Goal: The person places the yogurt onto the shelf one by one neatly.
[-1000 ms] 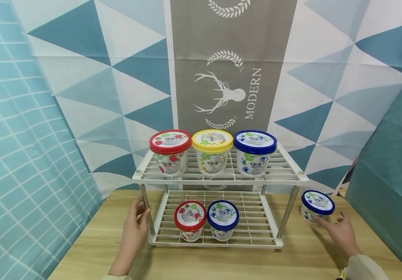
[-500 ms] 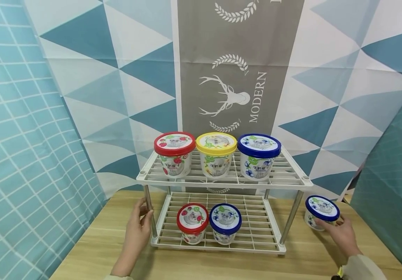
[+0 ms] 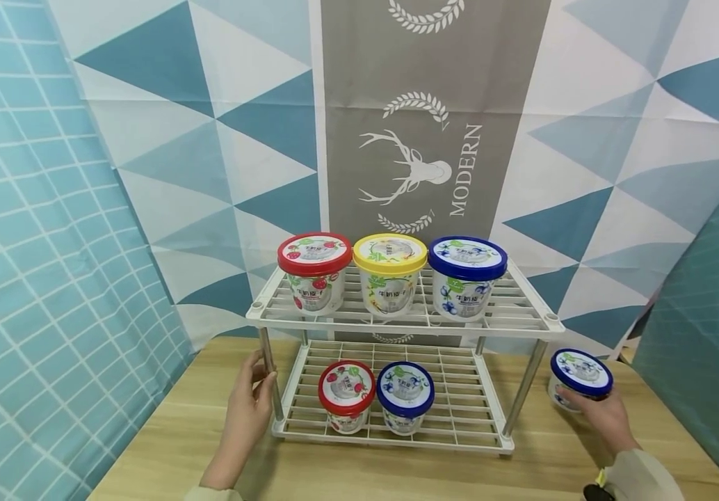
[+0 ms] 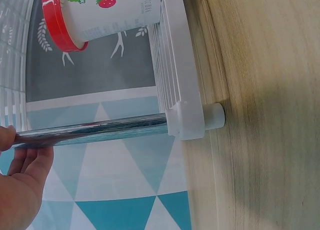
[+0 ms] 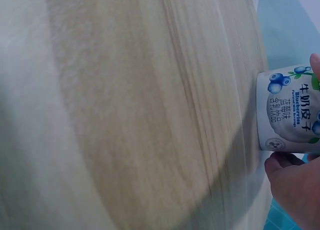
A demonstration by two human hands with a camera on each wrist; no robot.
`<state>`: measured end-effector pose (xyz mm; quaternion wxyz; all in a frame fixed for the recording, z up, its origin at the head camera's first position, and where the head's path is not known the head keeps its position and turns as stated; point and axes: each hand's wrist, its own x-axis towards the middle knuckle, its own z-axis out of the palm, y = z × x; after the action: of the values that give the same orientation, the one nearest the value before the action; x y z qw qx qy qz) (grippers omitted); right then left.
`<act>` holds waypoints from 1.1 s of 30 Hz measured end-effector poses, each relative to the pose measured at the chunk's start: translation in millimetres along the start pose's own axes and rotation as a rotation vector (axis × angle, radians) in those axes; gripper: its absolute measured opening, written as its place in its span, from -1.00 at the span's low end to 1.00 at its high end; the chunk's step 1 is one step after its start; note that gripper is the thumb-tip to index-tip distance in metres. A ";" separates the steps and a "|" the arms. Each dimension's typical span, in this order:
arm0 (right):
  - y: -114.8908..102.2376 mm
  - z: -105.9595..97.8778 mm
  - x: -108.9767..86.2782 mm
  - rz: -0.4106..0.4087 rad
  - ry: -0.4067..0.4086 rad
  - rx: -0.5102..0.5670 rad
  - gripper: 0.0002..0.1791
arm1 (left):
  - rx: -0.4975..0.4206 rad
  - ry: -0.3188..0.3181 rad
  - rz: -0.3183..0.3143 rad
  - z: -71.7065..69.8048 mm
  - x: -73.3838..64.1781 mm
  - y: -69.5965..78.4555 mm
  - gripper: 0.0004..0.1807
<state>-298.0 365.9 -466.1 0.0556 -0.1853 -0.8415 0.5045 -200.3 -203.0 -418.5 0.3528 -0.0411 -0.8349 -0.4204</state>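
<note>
My right hand grips a blue-lidded blueberry milk tub to the right of the rack. In the right wrist view its printed side shows between thumb and fingers, at the table's surface. My left hand holds a metal post of the white two-tier rack at its front left. The left wrist view shows thumb and fingertips around that post. On the upper shelf stand a red-lidded tub, a yellow-lidded tub and a blue-lidded tub.
The lower shelf bears a red-lidded strawberry tub and a blue-lidded tub, side by side near its front. Under the rack is a wooden table. Patterned cloth hangs behind, with teal cloth at the right.
My right hand's fingers, spread beside the blueberry tub a second ago, are now around it. The left hand stays at the post. The head view has shifted slightly.
</note>
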 end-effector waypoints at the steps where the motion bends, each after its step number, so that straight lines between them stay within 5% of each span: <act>1: 0.3 0.3 0.0 0.000 0.010 0.010 0.26 | -0.001 0.000 0.001 0.3 0.3 -0.1 -0.56; 21: 3.2 4.5 0.5 0.067 0.051 0.028 0.22 | 0.012 -0.001 -0.001 -0.2 0.3 1.8 -0.56; 33: 2.0 -10.7 -17.8 0.041 0.069 0.039 0.21 | -0.002 0.002 -0.002 -0.9 1.0 2.7 -0.57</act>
<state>-278.0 369.1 -460.9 0.0778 -0.2185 -0.8252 0.5150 -199.6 -202.2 -415.7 0.3531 -0.0402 -0.8342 -0.4216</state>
